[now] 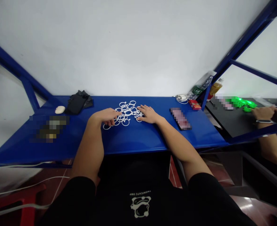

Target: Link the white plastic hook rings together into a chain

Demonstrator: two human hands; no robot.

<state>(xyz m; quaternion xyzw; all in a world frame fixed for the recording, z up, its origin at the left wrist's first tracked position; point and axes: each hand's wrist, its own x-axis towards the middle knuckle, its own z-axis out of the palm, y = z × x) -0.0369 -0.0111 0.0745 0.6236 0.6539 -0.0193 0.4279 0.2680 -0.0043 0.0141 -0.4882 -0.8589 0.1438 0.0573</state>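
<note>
A loose pile of several white plastic rings lies on the blue table, near its middle. My left hand rests at the left edge of the pile, fingers curled in over a ring or two. Its grip is too small to make out. My right hand lies flat on the right side of the pile, fingers stretched out and spread over the rings.
A black cloth pouch and a pale oval object sit at the back left. A phone, a red box, a coiled white cable and bottles are at the right. Another person's hands work at the neighbouring black table.
</note>
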